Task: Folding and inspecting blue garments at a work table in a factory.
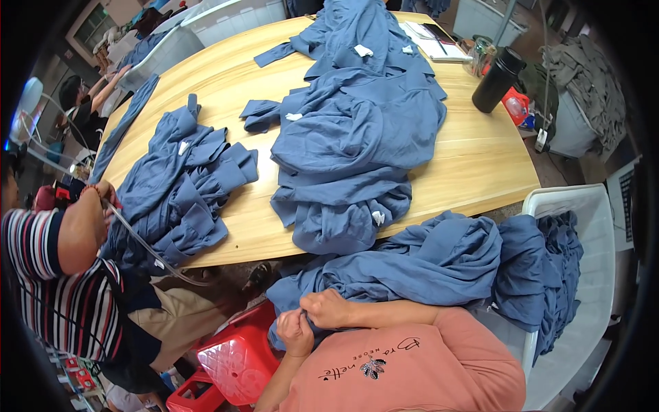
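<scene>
A blue garment (425,264) lies across my lap, between me and the table's front edge. Both of my hands are closed on its left end, side by side and almost touching. My left hand (295,334) pinches a bit of the cloth, and my right hand (327,308) grips it just beside, with the fingers curled. The piece between the fingertips is mostly hidden. Just beyond, a tall heap of the same blue garments (357,130) rests on the wooden table (473,161), with small white labels showing on several of them.
A second blue pile (182,185) lies at the table's left, beside a person in a striped shirt (68,275). At right stands a white bin (594,275) with blue garments. A black bottle (499,80) and notebook (434,42) are at the far right. Red stools (237,364) stand lower left.
</scene>
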Tool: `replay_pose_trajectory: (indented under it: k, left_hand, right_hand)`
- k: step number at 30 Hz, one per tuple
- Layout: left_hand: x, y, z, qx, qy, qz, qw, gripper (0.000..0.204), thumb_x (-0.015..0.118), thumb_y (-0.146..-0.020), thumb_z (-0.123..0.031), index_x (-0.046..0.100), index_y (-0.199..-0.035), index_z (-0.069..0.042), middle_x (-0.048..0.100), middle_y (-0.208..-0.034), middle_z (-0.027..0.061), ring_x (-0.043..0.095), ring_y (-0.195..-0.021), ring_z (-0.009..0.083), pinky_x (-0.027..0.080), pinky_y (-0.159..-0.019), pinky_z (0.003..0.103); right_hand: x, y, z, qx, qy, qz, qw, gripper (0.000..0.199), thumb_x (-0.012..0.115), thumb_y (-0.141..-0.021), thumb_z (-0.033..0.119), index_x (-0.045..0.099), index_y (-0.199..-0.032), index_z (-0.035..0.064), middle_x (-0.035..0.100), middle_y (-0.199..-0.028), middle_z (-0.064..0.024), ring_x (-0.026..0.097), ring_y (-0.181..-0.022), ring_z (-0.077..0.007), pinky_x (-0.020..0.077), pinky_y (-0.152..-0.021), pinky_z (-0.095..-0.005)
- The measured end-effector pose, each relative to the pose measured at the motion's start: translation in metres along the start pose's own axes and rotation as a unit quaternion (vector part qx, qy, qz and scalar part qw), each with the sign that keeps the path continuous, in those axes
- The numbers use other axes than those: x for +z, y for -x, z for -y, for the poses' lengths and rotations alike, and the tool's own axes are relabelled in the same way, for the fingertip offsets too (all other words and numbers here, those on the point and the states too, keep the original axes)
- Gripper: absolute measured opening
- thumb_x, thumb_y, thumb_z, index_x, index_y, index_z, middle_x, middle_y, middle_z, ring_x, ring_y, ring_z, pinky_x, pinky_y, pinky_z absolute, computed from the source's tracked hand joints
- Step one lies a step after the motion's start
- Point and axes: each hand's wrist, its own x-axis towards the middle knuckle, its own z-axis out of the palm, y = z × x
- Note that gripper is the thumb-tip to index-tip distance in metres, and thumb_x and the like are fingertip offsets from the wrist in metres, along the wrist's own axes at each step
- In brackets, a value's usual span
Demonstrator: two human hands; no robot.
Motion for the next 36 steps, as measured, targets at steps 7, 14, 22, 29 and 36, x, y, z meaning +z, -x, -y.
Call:
replay_pose_trajectory:
  k: [7, 14, 22, 29, 36]
  left_hand:
    - [-0.012, -0.035, -0.004, 0.011, -0.072, 0.174, 0.982, 0.004, 0.062, -0.074, -0.007, 0.061, -0.075, -0.003, 0.062, -0.073, 0.0151, 0.059, -0.065, 0.0331, 0.045, -0.057, 0.042]
    - [0.043, -0.231, -0.148, 0.363, -0.095, 0.096, 0.922, 0.041, 0.072, -0.066, -0.013, 0.057, -0.103, -0.003, 0.056, -0.11, 0.0179, 0.052, -0.1, 0.0361, 0.041, -0.086, 0.044]
    - [0.08, -0.211, -0.173, 0.415, -0.002, 0.127, 0.901, 0.017, 0.06, -0.065, -0.004, 0.057, -0.082, -0.005, 0.05, -0.067, 0.0128, 0.051, -0.062, 0.0334, 0.04, -0.054, 0.043]
    - [-0.02, -0.153, -0.153, 0.324, -0.009, 0.526, 0.787, 0.021, 0.071, -0.073, -0.018, 0.062, -0.087, -0.006, 0.06, -0.076, 0.0105, 0.061, -0.069, 0.0278, 0.047, -0.057, 0.035]
    - [0.119, -0.23, -0.192, 0.381, -0.093, 0.125, 0.911, 0.052, 0.07, -0.075, -0.039, 0.054, -0.111, -0.005, 0.059, -0.098, 0.0164, 0.058, -0.091, 0.0346, 0.048, -0.078, 0.04]
  right_hand:
    - [0.007, 0.004, -0.02, -0.047, -0.054, -0.04, 0.997, 0.012, 0.055, -0.076, 0.011, 0.052, -0.086, 0.0055, 0.057, -0.073, -0.0126, 0.06, -0.066, -0.0332, 0.0468, -0.052, -0.0443]
    - [-0.025, 0.009, -0.01, -0.04, -0.122, 0.027, 0.991, 0.018, 0.053, -0.075, 0.007, 0.052, -0.093, 0.0054, 0.057, -0.092, -0.0151, 0.06, -0.075, -0.0352, 0.0475, -0.063, -0.0447]
    - [-0.026, 0.006, -0.046, 0.165, -0.514, -0.177, 0.823, 0.017, 0.062, -0.084, 0.008, 0.058, -0.1, 0.0037, 0.06, -0.09, -0.0027, 0.057, -0.076, -0.0125, 0.0482, -0.069, -0.0272]
    - [-0.014, 0.016, -0.025, 0.156, -0.394, -0.252, 0.87, 0.016, 0.061, -0.085, 0.009, 0.058, -0.1, 0.0034, 0.06, -0.09, -0.0022, 0.057, -0.076, -0.0115, 0.0478, -0.069, -0.0264]
    - [-0.025, 0.01, -0.025, 0.108, -0.212, -0.33, 0.914, 0.015, 0.061, -0.086, 0.009, 0.058, -0.1, 0.0031, 0.061, -0.089, -0.0016, 0.057, -0.077, -0.0105, 0.0474, -0.069, -0.0256]
